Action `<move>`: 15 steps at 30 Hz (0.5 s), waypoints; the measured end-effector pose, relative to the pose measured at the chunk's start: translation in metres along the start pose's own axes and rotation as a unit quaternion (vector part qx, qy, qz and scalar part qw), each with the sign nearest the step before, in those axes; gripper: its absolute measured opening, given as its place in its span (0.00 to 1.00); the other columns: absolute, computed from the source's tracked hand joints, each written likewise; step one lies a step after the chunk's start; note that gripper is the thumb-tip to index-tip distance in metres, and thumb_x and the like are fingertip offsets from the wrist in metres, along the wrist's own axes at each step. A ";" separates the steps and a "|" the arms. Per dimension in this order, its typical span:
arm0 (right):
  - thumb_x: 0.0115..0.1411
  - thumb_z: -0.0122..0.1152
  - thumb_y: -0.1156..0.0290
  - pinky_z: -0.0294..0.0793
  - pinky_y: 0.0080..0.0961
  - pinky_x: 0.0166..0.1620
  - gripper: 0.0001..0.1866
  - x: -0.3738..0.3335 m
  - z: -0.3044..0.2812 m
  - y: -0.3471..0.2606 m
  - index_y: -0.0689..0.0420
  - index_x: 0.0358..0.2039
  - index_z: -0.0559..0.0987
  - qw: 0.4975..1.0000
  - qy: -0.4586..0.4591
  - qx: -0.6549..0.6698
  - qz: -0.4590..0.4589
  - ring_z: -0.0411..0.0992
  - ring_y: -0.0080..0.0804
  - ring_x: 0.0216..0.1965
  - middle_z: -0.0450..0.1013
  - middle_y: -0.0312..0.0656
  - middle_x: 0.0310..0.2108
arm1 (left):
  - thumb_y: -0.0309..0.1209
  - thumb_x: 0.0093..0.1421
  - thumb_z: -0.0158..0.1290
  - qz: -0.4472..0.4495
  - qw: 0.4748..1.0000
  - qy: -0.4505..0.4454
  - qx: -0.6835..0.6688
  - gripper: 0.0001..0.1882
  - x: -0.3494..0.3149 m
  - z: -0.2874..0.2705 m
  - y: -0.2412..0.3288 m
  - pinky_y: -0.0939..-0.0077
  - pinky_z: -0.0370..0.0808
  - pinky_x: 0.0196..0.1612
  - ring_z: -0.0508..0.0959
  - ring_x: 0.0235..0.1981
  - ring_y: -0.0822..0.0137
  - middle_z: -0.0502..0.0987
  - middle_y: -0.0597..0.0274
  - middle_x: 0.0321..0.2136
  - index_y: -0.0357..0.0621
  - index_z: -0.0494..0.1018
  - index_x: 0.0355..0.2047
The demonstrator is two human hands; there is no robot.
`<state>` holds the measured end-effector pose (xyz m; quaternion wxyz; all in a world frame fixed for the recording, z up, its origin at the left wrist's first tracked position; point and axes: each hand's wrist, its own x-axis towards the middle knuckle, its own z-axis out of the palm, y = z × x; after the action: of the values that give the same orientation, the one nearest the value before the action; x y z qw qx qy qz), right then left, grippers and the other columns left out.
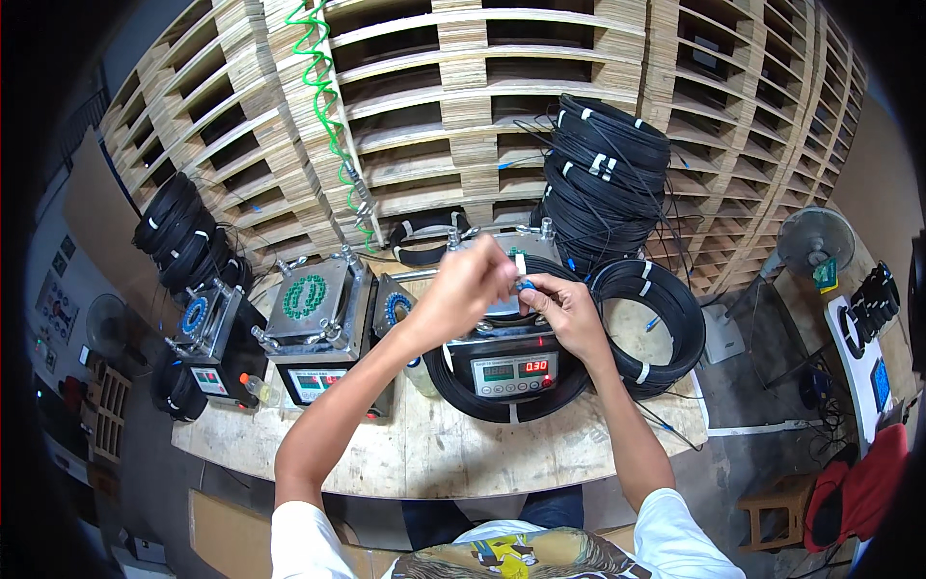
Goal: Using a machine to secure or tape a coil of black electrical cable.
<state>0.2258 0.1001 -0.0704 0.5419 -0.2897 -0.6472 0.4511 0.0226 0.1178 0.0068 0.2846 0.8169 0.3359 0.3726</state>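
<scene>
Above a metal polishing machine with a lit red display (pixel 513 374), my two hands come close together. My right hand (pixel 569 311) pinches a small blue cable connector (pixel 526 285) between thumb and fingertips. Just left of it, my left hand (pixel 473 280) is closed, its fingers curled and slightly blurred; what they hold, if anything, I cannot make out. A small white piece (pixel 521 262) shows between the hands. Around the machine's front hangs a coil of black cable (pixel 511 410), partly hidden behind the machine and my hands.
Two similar machines stand to the left, one with a green ring of parts (pixel 305 296), one with a blue ring (pixel 195 316). A small bottle (pixel 258 388) stands between them. Black cable coils (pixel 608 183) are stacked behind; another coil (pixel 690 333) lies right. Wooden pallets (pixel 463 72) line the back.
</scene>
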 end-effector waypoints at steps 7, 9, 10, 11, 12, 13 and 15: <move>0.70 0.60 0.69 0.73 0.20 0.43 0.12 -0.003 -0.007 0.002 0.67 0.44 0.82 1.000 -0.007 -0.012 0.005 0.73 0.21 0.33 0.78 0.37 0.30 | 0.30 0.69 0.58 0.004 0.977 0.114 -0.180 0.09 0.003 -0.026 -0.002 0.79 0.78 0.42 0.80 0.36 0.75 0.82 0.61 0.34 0.34 0.75 0.39; 0.70 0.60 0.68 0.70 0.19 0.42 0.14 -0.004 -0.008 0.002 0.66 0.47 0.83 1.000 -0.009 -0.011 0.021 0.71 0.18 0.34 0.77 0.35 0.28 | 0.28 0.69 0.58 0.010 0.981 0.065 -0.180 0.08 0.000 -0.010 0.000 0.78 0.79 0.42 0.81 0.36 0.75 0.82 0.61 0.34 0.33 0.75 0.39; 0.70 0.59 0.68 0.70 0.19 0.41 0.14 -0.004 -0.009 0.005 0.65 0.48 0.83 1.000 -0.010 -0.011 0.017 0.71 0.18 0.34 0.77 0.35 0.29 | 0.26 0.67 0.59 0.016 0.989 0.038 -0.142 0.09 0.000 -0.005 0.005 0.77 0.80 0.42 0.82 0.37 0.75 0.83 0.59 0.35 0.33 0.76 0.43; 0.70 0.59 0.68 0.70 0.19 0.41 0.14 -0.004 -0.010 0.005 0.65 0.48 0.83 1.000 -0.008 -0.011 0.018 0.71 0.18 0.34 0.77 0.35 0.29 | 0.25 0.65 0.60 0.016 0.997 0.013 -0.071 0.10 0.001 -0.005 0.011 0.75 0.80 0.43 0.84 0.36 0.70 0.84 0.56 0.35 0.34 0.78 0.45; 0.70 0.59 0.68 0.70 0.19 0.41 0.14 -0.004 -0.009 0.003 0.65 0.48 0.83 1.000 -0.008 -0.003 0.023 0.71 0.18 0.34 0.77 0.35 0.29 | 0.25 0.64 0.60 0.049 0.999 0.000 -0.017 0.10 0.003 -0.004 0.012 0.72 0.81 0.43 0.84 0.36 0.66 0.84 0.54 0.35 0.34 0.79 0.45; 0.70 0.59 0.67 0.70 0.19 0.41 0.14 -0.004 -0.008 0.001 0.65 0.48 0.83 1.000 -0.008 0.004 0.027 0.71 0.18 0.34 0.77 0.35 0.29 | 0.25 0.64 0.60 0.083 0.996 -0.013 0.036 0.10 0.004 -0.003 0.013 0.70 0.81 0.42 0.85 0.35 0.61 0.84 0.51 0.34 0.34 0.80 0.44; 0.70 0.59 0.67 0.70 0.20 0.40 0.14 -0.004 -0.011 0.001 0.65 0.48 0.83 1.000 -0.015 -0.001 0.026 0.71 0.18 0.34 0.77 0.34 0.29 | 0.26 0.63 0.59 0.104 0.991 -0.037 0.079 0.10 0.008 -0.004 0.016 0.68 0.81 0.42 0.85 0.35 0.57 0.84 0.50 0.34 0.33 0.81 0.43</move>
<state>0.2371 0.1002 -0.0731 0.5204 -0.3003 -0.6479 0.4683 0.0290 0.1143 0.0238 0.1912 0.8805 0.2664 0.3423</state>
